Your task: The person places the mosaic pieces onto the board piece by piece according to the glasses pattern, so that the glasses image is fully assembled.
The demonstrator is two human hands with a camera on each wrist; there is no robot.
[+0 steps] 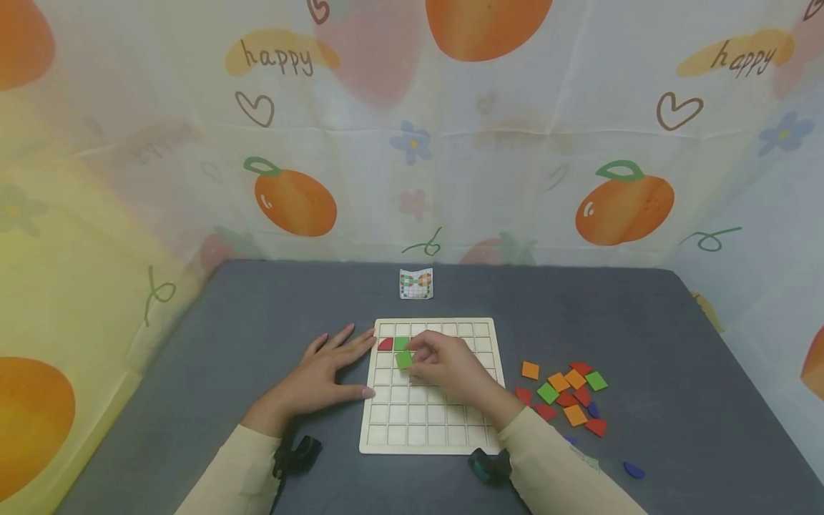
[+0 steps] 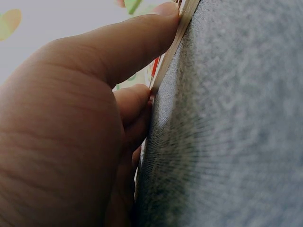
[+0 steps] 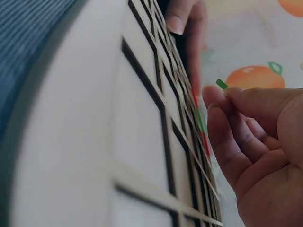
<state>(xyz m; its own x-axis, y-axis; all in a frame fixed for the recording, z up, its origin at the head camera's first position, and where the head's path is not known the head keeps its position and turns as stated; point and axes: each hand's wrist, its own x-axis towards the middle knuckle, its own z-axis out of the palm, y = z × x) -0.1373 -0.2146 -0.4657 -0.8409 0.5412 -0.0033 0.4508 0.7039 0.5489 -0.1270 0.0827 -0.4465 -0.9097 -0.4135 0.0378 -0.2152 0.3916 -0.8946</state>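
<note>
A pale wooden grid board (image 1: 398, 414) lies flat on the table. Between thumb and fingertips my right hand (image 1: 454, 370) pinches a green square tile (image 1: 403, 359), which shows edge-on as a green tile (image 3: 221, 84) above the board in the right wrist view. In the board's second row sit a red rounded piece (image 1: 385, 345) and a green square (image 1: 402, 343); a bit of red beyond them is mostly covered by my right hand. My left hand (image 1: 309, 383) has its fingers spread, with thumb (image 2: 165, 9) and fingertips touching the board's left edge.
To the right of the board lie loose tiles: orange squares (image 1: 531, 370), green squares (image 1: 548, 393), red pieces (image 1: 596, 427) and blue pieces (image 1: 634, 470). My right sleeve (image 1: 566, 465) hides some of them. A small printed pattern card (image 1: 416, 284) is behind the board.
</note>
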